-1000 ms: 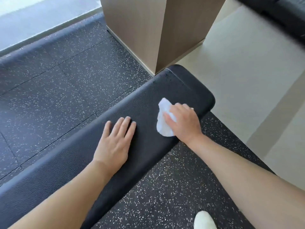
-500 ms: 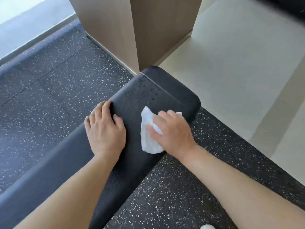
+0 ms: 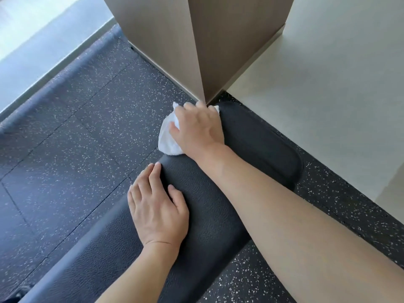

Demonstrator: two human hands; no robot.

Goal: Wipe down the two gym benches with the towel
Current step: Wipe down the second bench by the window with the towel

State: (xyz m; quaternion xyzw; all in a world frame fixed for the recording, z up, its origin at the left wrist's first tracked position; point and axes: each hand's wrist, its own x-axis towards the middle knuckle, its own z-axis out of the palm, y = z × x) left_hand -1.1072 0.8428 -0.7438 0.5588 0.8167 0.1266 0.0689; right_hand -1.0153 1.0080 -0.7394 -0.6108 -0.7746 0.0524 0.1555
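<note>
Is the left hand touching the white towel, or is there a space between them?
Apart. The head view shows a strip of black bench between the left hand, resting on the bench edge, and the towel under the right hand.

**Bench and what rests on it**

The black padded bench stands on speckled rubber flooring. My left hand rests on its far edge; my right hand presses the white towel at its far corner.

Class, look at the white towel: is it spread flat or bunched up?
Bunched: the towel shows crumpled folds under the right hand gripping it.
</note>
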